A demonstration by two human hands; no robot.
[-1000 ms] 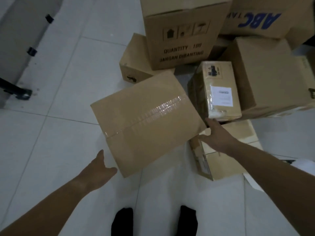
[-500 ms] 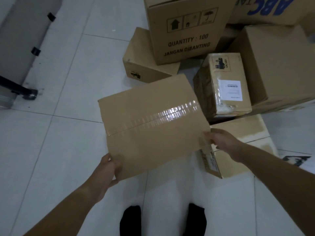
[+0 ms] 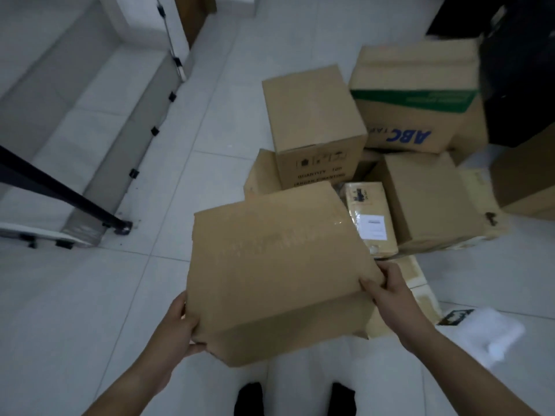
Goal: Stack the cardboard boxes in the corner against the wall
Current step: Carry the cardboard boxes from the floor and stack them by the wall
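A plain taped cardboard box (image 3: 270,265) is lifted off the floor, held between both hands. My left hand (image 3: 177,328) grips its near left corner and my right hand (image 3: 387,291) grips its right edge. Behind it lies a loose pile of boxes: a tall box printed "QUANTITY 100" (image 3: 312,127), a big "ABC" box with a green band (image 3: 414,94), a plain large box (image 3: 429,199), a small plastic-wrapped box with a white label (image 3: 371,217), and a flat box (image 3: 420,298) partly hidden under the held one.
White tiled floor all around. Grey steps (image 3: 90,124) and a black rail (image 3: 54,187) rise on the left. A dark cabinet (image 3: 516,70) stands at the right back. White crumpled paper (image 3: 492,334) lies on the floor at right. My feet (image 3: 294,400) show below.
Both hands closed on the taped box and raised it off the floor toward me. The view tilted up, showing more of the room and pile.
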